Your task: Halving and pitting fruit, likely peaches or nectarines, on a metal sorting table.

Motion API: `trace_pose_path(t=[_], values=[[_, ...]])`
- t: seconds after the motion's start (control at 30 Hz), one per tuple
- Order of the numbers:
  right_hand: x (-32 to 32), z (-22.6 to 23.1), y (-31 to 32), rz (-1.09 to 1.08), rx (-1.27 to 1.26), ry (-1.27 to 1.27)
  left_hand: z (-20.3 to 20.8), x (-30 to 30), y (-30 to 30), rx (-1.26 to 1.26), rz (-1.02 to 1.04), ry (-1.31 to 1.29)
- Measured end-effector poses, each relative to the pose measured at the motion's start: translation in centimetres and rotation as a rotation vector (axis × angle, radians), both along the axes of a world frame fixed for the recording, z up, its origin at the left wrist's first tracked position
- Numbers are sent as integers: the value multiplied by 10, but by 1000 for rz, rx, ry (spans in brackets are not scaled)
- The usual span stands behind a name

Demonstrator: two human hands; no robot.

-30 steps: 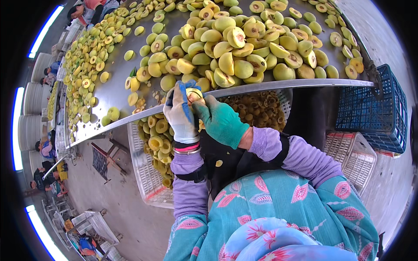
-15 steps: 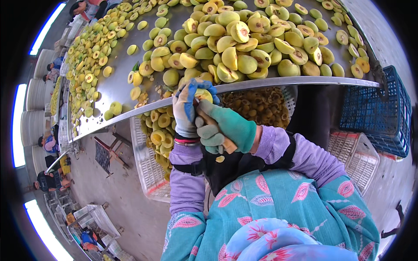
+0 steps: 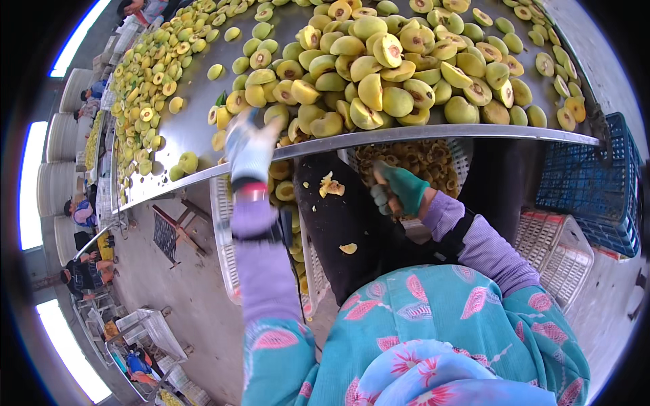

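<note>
My left hand [image 3: 252, 145], in a white and blue glove, is smeared by motion at the metal table's front edge beside several halved stone fruits [image 3: 271, 114]. Whether it holds a fruit cannot be made out. My right hand [image 3: 405, 189], in a green glove with grey fingertips, is closed around a wooden-handled tool [image 3: 380, 177]; the tool's working end is hidden. It hovers above my lap, in front of a crate of brown cut-out fruit pieces [image 3: 426, 159]. Fruit scraps [image 3: 331, 186] lie on my dark-clad leg.
Halved yellow-green fruits [image 3: 379, 61] are heaped on the metal table [image 3: 203, 95]. A white crate [image 3: 227, 237] with hollowed fruit halves stands under its edge at left. Blue [image 3: 589, 183] and white crates [image 3: 558, 254] stand at right. Other people [image 3: 84, 274] sit far left, near a wooden stool [image 3: 179, 230].
My hands have parted from the fruit they worked on together. The left moved left to the table edge; the right drew back right with the tool. Fruit scraps now show on my leg.
</note>
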State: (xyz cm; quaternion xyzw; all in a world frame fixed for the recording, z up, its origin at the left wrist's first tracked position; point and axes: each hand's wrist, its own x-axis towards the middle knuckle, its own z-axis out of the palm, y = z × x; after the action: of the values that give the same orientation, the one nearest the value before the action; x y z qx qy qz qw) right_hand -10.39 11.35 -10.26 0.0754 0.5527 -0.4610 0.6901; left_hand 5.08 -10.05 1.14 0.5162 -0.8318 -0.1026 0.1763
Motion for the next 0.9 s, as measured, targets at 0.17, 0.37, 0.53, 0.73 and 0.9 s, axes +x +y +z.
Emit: trace_pose_path(t=[0.17, 0.37, 0.53, 0.73, 0.9], values=[[18, 80, -8, 267, -286, 229, -18, 2, -48, 515, -132, 258], [38, 97, -34, 153, -722, 1257, 1, -2, 49, 432, -507, 848], [36, 94, -34, 224, -699, 1303, 5, -30, 93, 589, -382, 1060], [29, 100, -33, -105, -631, 1120, -9, -29, 94, 539, -347, 892], [21, 92, -38, 2, -745, 1187, -10, -35, 104, 265, -366, 720]])
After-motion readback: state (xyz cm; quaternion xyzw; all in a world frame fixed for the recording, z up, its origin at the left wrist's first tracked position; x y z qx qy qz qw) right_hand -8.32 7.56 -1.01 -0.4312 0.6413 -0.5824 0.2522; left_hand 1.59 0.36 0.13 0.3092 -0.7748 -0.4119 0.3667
